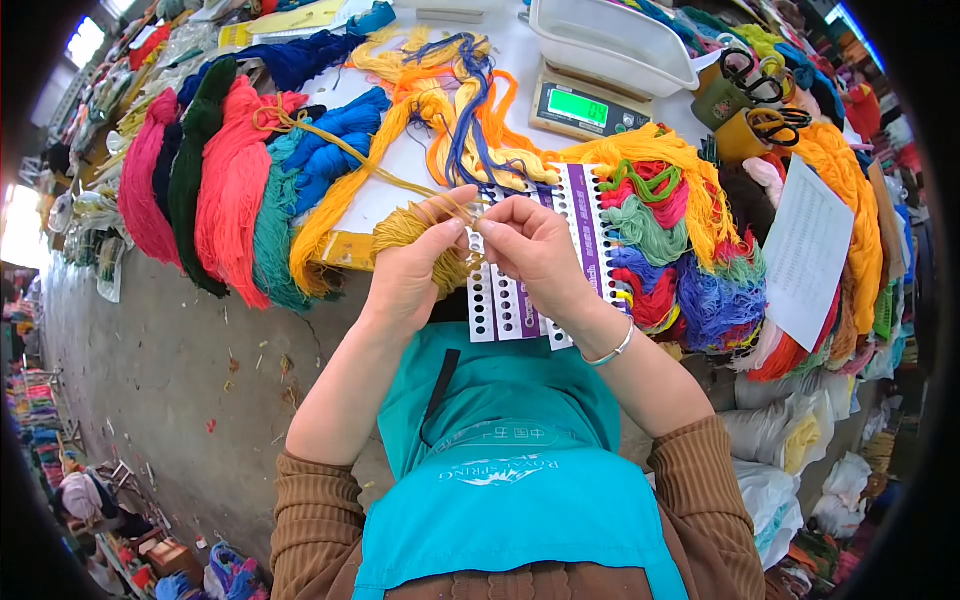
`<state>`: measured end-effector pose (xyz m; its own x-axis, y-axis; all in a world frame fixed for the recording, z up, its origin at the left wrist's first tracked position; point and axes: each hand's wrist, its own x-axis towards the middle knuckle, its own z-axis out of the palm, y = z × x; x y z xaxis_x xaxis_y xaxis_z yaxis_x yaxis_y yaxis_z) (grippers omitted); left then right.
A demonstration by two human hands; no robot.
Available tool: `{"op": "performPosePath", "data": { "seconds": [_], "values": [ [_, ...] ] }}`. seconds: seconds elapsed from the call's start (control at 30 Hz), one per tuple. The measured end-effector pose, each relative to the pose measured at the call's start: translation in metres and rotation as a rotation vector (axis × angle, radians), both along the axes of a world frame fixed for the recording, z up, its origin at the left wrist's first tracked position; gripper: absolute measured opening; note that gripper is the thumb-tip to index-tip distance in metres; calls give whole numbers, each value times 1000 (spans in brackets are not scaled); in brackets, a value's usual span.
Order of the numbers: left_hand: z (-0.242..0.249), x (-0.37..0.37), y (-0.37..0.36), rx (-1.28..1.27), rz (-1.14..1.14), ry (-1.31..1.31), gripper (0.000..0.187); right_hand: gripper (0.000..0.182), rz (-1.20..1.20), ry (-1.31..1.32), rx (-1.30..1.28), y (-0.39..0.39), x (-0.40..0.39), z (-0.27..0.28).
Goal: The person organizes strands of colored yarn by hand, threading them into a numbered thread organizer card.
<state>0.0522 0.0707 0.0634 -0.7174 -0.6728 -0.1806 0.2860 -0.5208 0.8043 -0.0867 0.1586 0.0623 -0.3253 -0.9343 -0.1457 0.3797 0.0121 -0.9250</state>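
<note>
My left hand (pixel 418 262) is closed around a bundle of mustard yarn (pixel 400 228), which hangs out on both sides of its fingers. Close beside it, my right hand (pixel 535 248) pinches the yarn near the left fingertips; the exact ends between the fingers are too small to make out. A mustard strand (pixel 360 155) runs from my hands up and left to a knot over the coral skein (pixel 240 170). Directly behind and below my hands lie white and purple cards with punched holes (pixel 588 225), partly covered by my right hand.
Skeins in several colours hang over the table's front edge, including a blue skein (pixel 345 140) and multicoloured threads (pixel 715 295). Further back are a digital scale (pixel 590 105), a white plastic tray (pixel 615 45), scissors (pixel 780 122) in a holder and a printed sheet (pixel 808 250).
</note>
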Motion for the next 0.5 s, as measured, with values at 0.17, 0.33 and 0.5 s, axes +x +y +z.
{"op": "performPosePath", "data": {
  "seconds": [0.17, 0.33, 0.5],
  "values": [
    [0, 0, -1, -63, 10, -18, 39, 8, 9, 63, 25, 0, -1, 4],
    [0, 0, -2, -68, -2, -30, 38, 7, 17, 86, 10, -1, -1, 3],
    [-1, 0, -2, -50, 0, -28, 38, 6, 4, 81, -12, -2, -1, 2]
  ]
}}
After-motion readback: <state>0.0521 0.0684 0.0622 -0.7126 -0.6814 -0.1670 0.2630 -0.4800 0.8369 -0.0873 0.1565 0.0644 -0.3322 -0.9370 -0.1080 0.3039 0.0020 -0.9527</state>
